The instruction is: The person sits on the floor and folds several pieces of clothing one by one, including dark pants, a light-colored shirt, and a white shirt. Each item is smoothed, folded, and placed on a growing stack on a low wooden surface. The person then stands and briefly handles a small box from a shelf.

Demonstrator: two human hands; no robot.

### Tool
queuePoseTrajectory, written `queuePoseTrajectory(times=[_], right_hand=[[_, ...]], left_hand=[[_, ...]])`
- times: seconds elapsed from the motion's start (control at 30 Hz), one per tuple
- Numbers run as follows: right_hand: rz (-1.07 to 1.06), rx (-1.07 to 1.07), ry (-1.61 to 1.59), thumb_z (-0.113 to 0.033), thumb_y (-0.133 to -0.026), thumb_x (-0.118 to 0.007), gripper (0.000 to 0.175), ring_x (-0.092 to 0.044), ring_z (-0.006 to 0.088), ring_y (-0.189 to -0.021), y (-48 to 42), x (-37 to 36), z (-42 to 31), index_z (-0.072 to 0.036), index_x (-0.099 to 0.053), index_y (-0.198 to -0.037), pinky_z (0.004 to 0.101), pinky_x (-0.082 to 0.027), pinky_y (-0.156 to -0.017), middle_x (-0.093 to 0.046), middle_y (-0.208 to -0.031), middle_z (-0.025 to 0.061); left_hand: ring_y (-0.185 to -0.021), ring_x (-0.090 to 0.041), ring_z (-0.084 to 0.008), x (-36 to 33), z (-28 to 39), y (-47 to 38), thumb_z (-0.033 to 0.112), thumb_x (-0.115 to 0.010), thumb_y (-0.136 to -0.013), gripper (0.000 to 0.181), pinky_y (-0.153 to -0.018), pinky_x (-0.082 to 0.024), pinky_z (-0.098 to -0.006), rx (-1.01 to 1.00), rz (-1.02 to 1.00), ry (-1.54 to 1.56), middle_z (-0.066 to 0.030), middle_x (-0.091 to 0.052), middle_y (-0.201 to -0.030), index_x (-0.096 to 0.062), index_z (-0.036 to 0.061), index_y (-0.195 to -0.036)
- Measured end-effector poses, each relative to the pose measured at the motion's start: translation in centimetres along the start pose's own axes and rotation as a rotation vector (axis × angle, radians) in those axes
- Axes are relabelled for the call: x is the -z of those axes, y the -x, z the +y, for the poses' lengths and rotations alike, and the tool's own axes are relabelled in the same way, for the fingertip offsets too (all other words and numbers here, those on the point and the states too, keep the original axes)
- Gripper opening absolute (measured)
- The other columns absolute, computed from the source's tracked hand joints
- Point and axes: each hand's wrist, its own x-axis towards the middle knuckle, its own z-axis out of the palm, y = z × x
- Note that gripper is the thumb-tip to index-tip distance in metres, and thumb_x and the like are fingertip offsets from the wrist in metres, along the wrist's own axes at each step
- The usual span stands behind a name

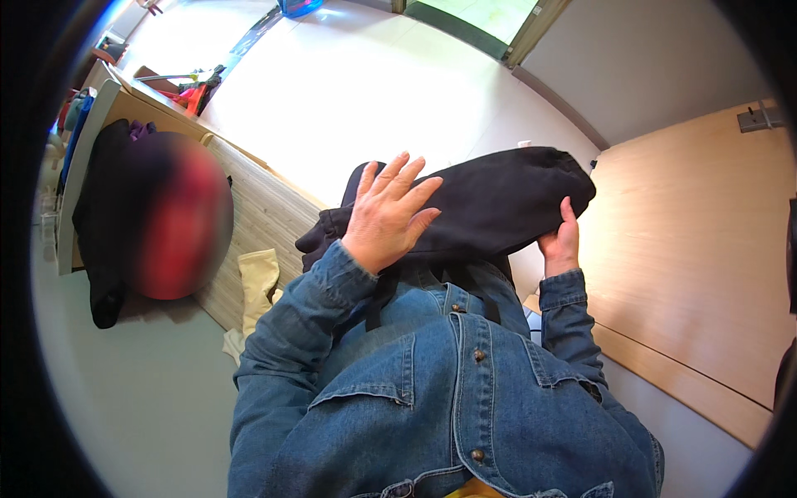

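Note:
A folded black cloth garment (498, 205) lies across my lap, its long part stretching to the right. My right hand (562, 243) grips its near right edge, with the thumb on top and the other fingers hidden underneath. Over the garment's left part is my left hand (392, 208), back up and fingers spread, holding nothing. Whether the left palm touches the cloth I cannot tell. Bunched dark fabric (327, 230) sticks out to the left of that wrist. Beneath the garment, two dark straps (383, 299) run over my denim clothing (429, 367).
To my left is a wood-grain bench surface (274, 193) with a cream cloth piece (256, 283) on it. Black clothing (103, 205) with a blurred red patch lies further left. A red dustpan-like item (196, 98) is on the floor beyond. A wooden panel (679, 249) stands close on the right.

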Motion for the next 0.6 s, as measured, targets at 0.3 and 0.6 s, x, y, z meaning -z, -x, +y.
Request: queuePoseTrajectory(times=[0.3,0.6], right_hand=[[0.122,0.004,-0.009,-0.029,-0.089,-0.051,0.043,-0.05,0.0287,-0.109,-0.7,3.0,1.0,-0.003,-0.046,-0.122,0.0426,-0.04,-0.095,-0.051,-0.122,0.0126],[-0.069,0.468,0.317,-0.022,-0.087,-0.056,0.046,-0.052,0.0235,-0.105,2.1,-2.9,-3.2,0.003,-0.042,-0.123,0.0343,-0.042,-0.093,-0.05,-0.12,0.0119]], left_hand=[[-0.123,-0.035,-0.032,-1.7,-0.6,4.8,0.037,-0.06,-0.079,0.053,-0.101,-0.025,-0.0501,-0.002,-0.628,-0.02,-0.0161,-0.044,-0.129,-0.048,0.0098,-0.122],[-0.122,-0.036,-0.0309,-6.1,1.6,0.7,0.035,-0.055,-0.082,0.046,-0.095,-0.032,-0.0426,-0.06,-0.332,0.177,-0.0152,-0.045,-0.127,-0.05,0.0095,-0.119]])
